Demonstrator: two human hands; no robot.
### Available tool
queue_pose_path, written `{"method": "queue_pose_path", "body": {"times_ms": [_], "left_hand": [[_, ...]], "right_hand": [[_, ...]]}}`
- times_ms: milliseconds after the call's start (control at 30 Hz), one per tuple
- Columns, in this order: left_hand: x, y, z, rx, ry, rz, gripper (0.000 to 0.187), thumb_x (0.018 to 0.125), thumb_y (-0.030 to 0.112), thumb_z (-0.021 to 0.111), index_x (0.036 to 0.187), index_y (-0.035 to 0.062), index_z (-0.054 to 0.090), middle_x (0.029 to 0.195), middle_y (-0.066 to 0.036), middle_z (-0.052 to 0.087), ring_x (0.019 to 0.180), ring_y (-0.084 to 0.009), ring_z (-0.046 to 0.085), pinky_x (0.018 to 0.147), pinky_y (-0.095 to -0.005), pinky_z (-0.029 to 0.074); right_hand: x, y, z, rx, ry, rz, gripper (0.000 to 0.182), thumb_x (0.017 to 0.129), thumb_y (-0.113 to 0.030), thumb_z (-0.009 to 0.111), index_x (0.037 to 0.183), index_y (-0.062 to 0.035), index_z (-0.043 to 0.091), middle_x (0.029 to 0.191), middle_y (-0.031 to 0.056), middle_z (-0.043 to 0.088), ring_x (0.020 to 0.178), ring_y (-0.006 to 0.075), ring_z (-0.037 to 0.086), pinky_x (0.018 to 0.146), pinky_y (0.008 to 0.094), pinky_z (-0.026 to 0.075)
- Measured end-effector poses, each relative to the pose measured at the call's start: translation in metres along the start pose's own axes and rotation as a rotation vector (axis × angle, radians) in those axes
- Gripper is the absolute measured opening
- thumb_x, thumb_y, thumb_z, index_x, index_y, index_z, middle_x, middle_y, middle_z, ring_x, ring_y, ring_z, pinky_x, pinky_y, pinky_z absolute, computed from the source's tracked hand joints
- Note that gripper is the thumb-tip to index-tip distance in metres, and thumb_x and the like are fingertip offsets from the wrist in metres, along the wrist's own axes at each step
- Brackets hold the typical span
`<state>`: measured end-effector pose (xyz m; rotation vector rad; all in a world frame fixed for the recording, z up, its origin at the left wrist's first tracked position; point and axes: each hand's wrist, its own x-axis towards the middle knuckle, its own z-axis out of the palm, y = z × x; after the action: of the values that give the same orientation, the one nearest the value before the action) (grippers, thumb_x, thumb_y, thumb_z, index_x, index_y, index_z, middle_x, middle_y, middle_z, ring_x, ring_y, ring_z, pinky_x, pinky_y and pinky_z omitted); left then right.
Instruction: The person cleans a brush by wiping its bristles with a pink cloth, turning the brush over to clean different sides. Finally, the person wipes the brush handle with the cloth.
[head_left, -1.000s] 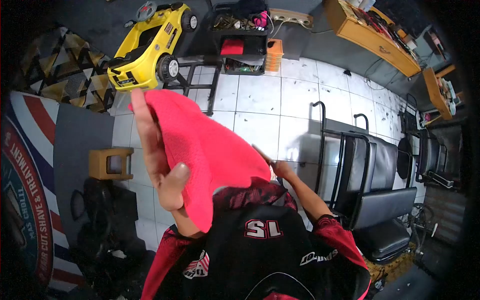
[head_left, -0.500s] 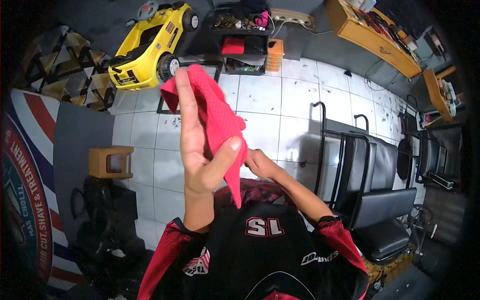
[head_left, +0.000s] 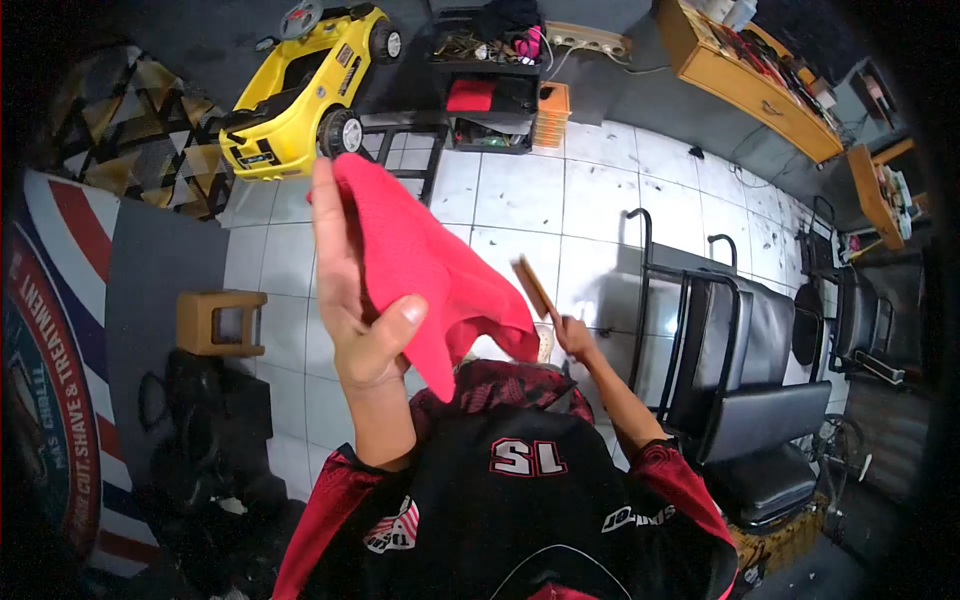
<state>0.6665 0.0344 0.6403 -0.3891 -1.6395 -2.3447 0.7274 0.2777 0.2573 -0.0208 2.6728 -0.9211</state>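
My left hand (head_left: 358, 335) is raised in front of me, its fingers stretched upward behind a bright red cloth (head_left: 425, 260). The thumb clamps the cloth against the palm. One corner of it hangs down in a point, and the right part spreads out loosely. To its right, my right hand (head_left: 574, 340) grips the handle of a wooden brush (head_left: 537, 288) by its lower end. The brush tilts up and left, slightly blurred, apart from the cloth.
A yellow toy car (head_left: 305, 90) stands at the back left near a dark shelf rack (head_left: 490, 105). A brown stool (head_left: 220, 322) is at left, black padded chairs (head_left: 755, 400) at right. A wooden drawer unit (head_left: 760, 90) is at the back right above white floor tiles (head_left: 515, 245).
My left hand has moved left and the cloth has spread wider. My right hand has moved right, out from behind the cloth, bringing the brush into view.
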Motion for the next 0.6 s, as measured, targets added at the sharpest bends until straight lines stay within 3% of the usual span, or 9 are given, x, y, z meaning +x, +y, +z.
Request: {"method": "queue_pose_path", "body": {"times_ms": [67,133,200,267,300,333,433,467,600], "left_hand": [[-0.002,-0.004,0.010,-0.079,-0.034,-0.066,0.104,0.058,0.013,0.063,0.138,-0.0003,-0.002,0.123,-0.013,0.038,0.105,-0.0194,0.044,0.091,-0.0287,0.036],[-0.005,-0.010,0.014,-0.131,-0.090,-0.103,0.101,0.061,0.006,0.059,0.138,0.0012,-0.006,0.124,-0.011,0.037,0.104,-0.0175,0.044,0.092,-0.0279,0.035],[-0.009,-0.015,0.026,-0.170,-0.111,-0.137,0.099,0.063,0.002,0.056,0.138,0.0013,-0.008,0.125,-0.010,0.036,0.105,-0.0164,0.044,0.092,-0.0275,0.034],[-0.008,-0.020,0.039,-0.211,-0.118,-0.104,0.098,0.061,0.000,0.054,0.138,0.0023,-0.007,0.128,-0.008,0.034,0.105,-0.0149,0.043,0.093,-0.0251,0.033],[-0.008,-0.021,0.041,-0.215,-0.107,-0.107,0.099,0.060,0.003,0.055,0.138,0.0015,-0.006,0.129,-0.009,0.034,0.103,-0.0147,0.044,0.090,-0.0243,0.035],[-0.009,-0.020,0.041,-0.217,-0.096,-0.110,0.101,0.059,0.007,0.057,0.138,0.0008,-0.005,0.130,-0.010,0.034,0.100,-0.0146,0.045,0.087,-0.0234,0.037],[0.002,0.002,0.037,-0.191,-0.163,-0.112,0.104,0.056,0.016,0.060,0.138,-0.0024,-0.002,0.128,-0.013,0.035,0.093,-0.0145,0.048,0.080,-0.0224,0.039],[0.008,0.005,0.036,-0.207,-0.098,-0.023,0.107,0.054,0.021,0.063,0.137,-0.0038,-0.001,0.122,-0.014,0.039,0.086,-0.0149,0.050,0.074,-0.0216,0.040],[0.014,0.022,0.029,-0.149,-0.062,-0.099,0.109,0.051,0.020,0.064,0.137,-0.0041,0.001,0.123,-0.016,0.038,0.090,-0.0175,0.050,0.079,-0.0246,0.041]], "right_hand": [[0.003,-0.068,-0.057,0.544,-0.042,0.186,0.049,0.093,-0.043,0.030,0.073,-0.0031,0.051,0.053,0.0069,0.050,0.050,0.0172,0.052,0.047,0.0317,0.039],[-0.003,-0.123,-0.099,1.007,-0.071,0.023,0.049,0.092,-0.047,0.030,0.070,-0.0053,0.044,0.055,0.0013,0.044,0.052,0.0078,0.044,0.044,0.0258,0.034],[-0.026,-0.180,-0.141,1.156,-0.077,-0.060,0.044,0.094,-0.040,0.030,0.084,-0.0012,0.048,0.059,0.0000,0.043,0.048,0.0076,0.041,0.043,0.0212,0.035],[-0.036,-0.201,-0.143,1.149,-0.116,-0.308,0.040,0.095,-0.033,0.029,0.085,-0.0008,0.048,0.064,0.0020,0.045,0.051,0.0103,0.040,0.047,0.0235,0.037],[-0.030,-0.208,-0.134,1.002,0.071,-0.564,0.038,0.096,-0.030,0.027,0.086,-0.0002,0.048,0.068,0.0023,0.047,0.054,0.0136,0.041,0.052,0.0271,0.039],[-0.021,-0.201,-0.112,1.022,0.080,-0.544,0.038,0.096,-0.031,0.028,0.086,0.0001,0.048,0.065,0.0057,0.048,0.055,0.0203,0.042,0.056,0.0323,0.041],[0.008,-0.152,-0.063,0.586,-0.032,-0.541,0.037,0.094,-0.031,0.032,0.086,-0.0010,0.052,0.066,0.0170,0.053,0.060,0.0329,0.050,0.060,0.0376,0.043],[0.012,-0.136,-0.055,0.483,-0.099,-0.491,0.038,0.094,-0.032,0.033,0.086,-0.0011,0.054,0.069,0.0209,0.055,0.064,0.0376,0.053,0.063,0.0404,0.044],[0.017,-0.035,0.014,0.092,-0.289,-0.151,0.052,0.093,-0.042,0.026,0.087,0.0001,0.057,0.080,0.0250,0.059,0.078,0.0412,0.056,0.072,0.0459,0.043]]}}
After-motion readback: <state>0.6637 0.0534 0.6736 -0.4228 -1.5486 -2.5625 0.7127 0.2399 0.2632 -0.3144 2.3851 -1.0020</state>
